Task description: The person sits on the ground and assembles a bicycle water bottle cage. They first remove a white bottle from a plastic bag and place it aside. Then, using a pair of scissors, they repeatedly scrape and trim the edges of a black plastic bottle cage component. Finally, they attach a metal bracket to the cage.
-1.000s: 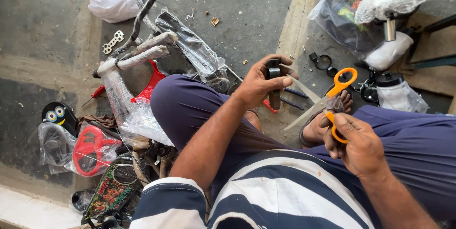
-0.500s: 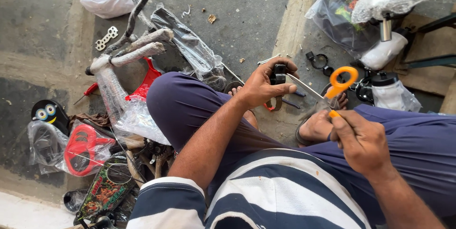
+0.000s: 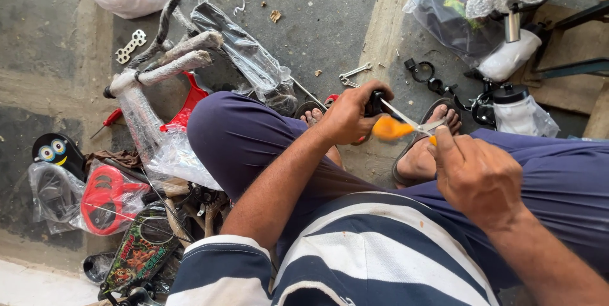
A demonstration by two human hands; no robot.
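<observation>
The left hand (image 3: 346, 115) grips a small black part (image 3: 375, 101) above the knees, and at its 3 o'clock the right hand (image 3: 476, 176) holds orange-handled scissors (image 3: 406, 125) whose blades touch that part, over the grey floor (image 3: 317, 20).

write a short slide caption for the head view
Left hand grips a small black part while right hand works orange-handled scissors.

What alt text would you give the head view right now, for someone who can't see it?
A seated person's right hand works orange-handled scissors against a small black part held in the left hand, above their sandalled feet. Plastic-wrapped bicycle parts, a wrench and bags lie on the concrete floor.
</observation>
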